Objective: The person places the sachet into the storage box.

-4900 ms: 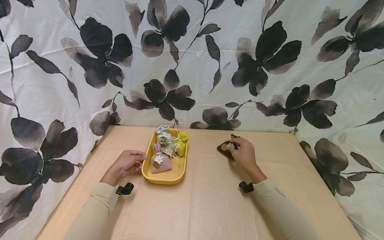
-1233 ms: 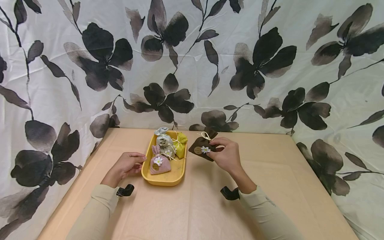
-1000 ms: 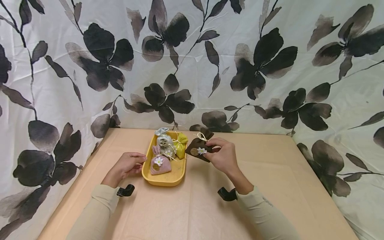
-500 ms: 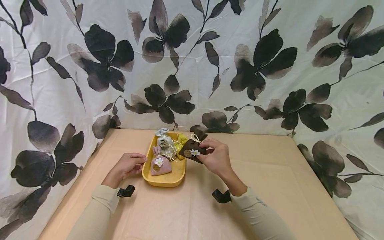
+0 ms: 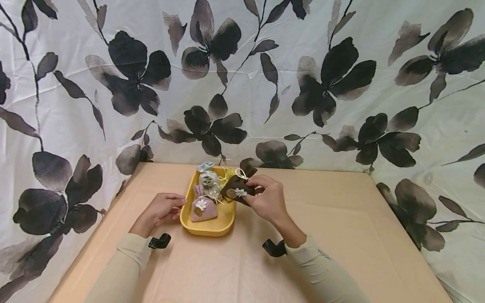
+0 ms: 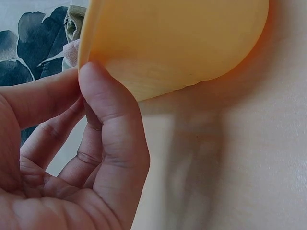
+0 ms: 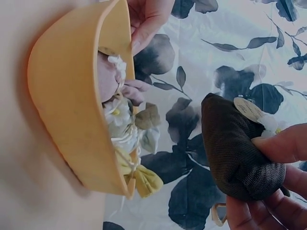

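Note:
My right hand pinches a dark brown drawstring pouch with a cream bow, a white flower and a round tag. In the right wrist view the pouch is off the table, apart from the tray's side. From the head it overlaps the right rim of the yellow tray. My left hand pinches the tray's left rim, its thumb on the outer wall. Inside lie a pink pouch, a beige pouch, a light blue-grey pouch and a yellow-green pouch, partly hidden behind the brown one.
The table has a light tan cover. Behind and beside it hangs a white cloth printed with dark flowers. A black wrist camera sits on the right wrist, another camera on the left.
My right hand has lifted the brown pouch off the table at the right and carried it left to the tray's right edge. My left hand has stayed at the rim.

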`<state>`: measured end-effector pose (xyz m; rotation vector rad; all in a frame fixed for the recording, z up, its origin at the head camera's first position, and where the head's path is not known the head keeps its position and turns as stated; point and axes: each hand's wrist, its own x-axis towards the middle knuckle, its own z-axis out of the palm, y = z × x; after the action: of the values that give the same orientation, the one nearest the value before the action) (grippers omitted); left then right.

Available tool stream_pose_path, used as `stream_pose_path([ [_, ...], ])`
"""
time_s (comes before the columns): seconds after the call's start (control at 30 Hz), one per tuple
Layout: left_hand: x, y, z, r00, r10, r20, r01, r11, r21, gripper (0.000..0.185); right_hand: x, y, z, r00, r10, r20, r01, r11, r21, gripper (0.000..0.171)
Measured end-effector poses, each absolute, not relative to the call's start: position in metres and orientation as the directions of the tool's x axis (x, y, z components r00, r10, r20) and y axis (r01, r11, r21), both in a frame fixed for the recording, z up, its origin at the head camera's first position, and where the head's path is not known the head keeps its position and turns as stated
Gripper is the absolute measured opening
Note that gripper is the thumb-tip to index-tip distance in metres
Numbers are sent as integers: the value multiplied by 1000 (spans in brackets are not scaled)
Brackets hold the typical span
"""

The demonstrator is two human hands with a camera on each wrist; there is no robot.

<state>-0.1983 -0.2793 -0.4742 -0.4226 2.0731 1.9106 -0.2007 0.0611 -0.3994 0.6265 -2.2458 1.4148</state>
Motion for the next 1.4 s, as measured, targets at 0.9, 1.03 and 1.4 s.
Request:
stream_pose_path([
  [0.9, -200, -279, -472, -916, -18, -401, -401, 79, 913, 36, -201, 27, -411, -787, -126, 604, -543, 605, -582, 20],
  [1.03, -201, -279, -472, -917, -21, -399, -399, 83, 913, 37, -202, 24, -415, -783, -137, 606, -533, 651, -541, 21],
  [1.4, -201, -279, -472, -915, -20, -402, -402, 85, 912, 41, -201, 9, -427, -787, -182, 590, -503, 743, -442, 20],
])
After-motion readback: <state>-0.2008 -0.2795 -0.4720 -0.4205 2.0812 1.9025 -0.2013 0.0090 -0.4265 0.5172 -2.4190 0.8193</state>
